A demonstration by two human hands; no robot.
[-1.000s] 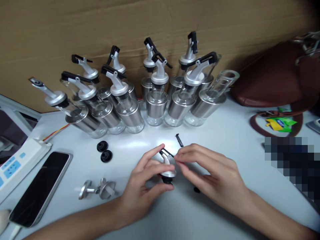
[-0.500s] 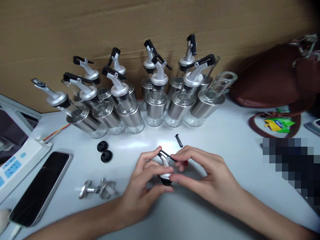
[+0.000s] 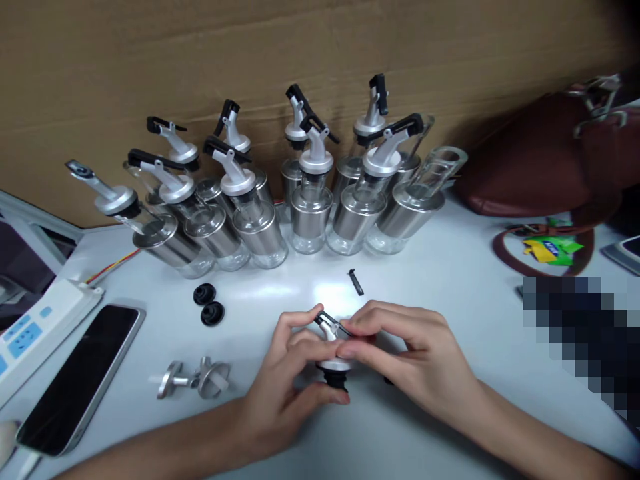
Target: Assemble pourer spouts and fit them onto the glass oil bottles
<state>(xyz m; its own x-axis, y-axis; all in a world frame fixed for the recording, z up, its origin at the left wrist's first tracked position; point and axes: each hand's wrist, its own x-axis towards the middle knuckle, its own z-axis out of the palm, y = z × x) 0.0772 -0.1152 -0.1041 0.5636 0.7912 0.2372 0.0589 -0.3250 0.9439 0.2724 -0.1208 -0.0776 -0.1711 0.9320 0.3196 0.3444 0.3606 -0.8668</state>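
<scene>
Silver pourer top (image 3: 336, 365) with slim black lever (image 3: 331, 320) and ribbed black stopper (image 3: 336, 380) is held over the pale table (image 3: 270, 460); from here, I see my left hand (image 3: 290, 367) closed around it, thumb at the stopper; my right hand (image 3: 415, 347) pinches the lever's end, fingertips nearly together.

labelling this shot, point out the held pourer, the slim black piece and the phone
Held pourer (image 3: 335, 365): head view, on its silver collar.
Slim black piece (image 3: 357, 283): head view, mid-length.
Phone (image 3: 81, 378): head view, on its dark screen.
</scene>
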